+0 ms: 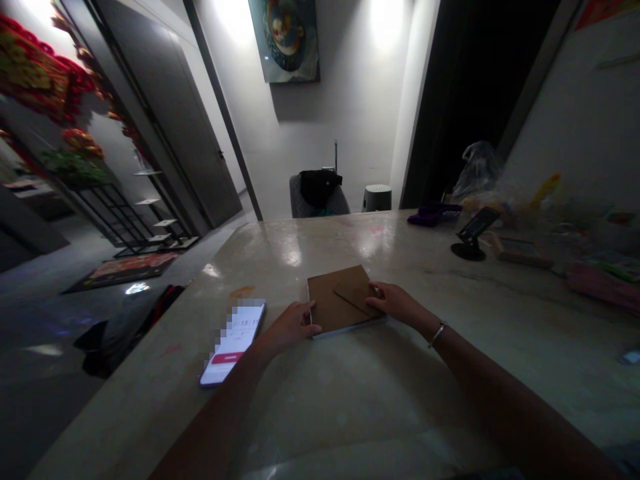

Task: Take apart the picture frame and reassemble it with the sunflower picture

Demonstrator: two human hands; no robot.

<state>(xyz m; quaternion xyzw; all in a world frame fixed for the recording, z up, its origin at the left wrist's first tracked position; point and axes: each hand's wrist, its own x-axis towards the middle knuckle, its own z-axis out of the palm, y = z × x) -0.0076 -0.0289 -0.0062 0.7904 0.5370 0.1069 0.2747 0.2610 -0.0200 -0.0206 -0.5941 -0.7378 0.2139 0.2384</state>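
Pale polished stone bench under dim light; flat brown kraft envelope lies near its edge. Left hand and right hand flank it, fingers on opposite edges, grip unclear. White smartphone just left; dark grey door beyond.
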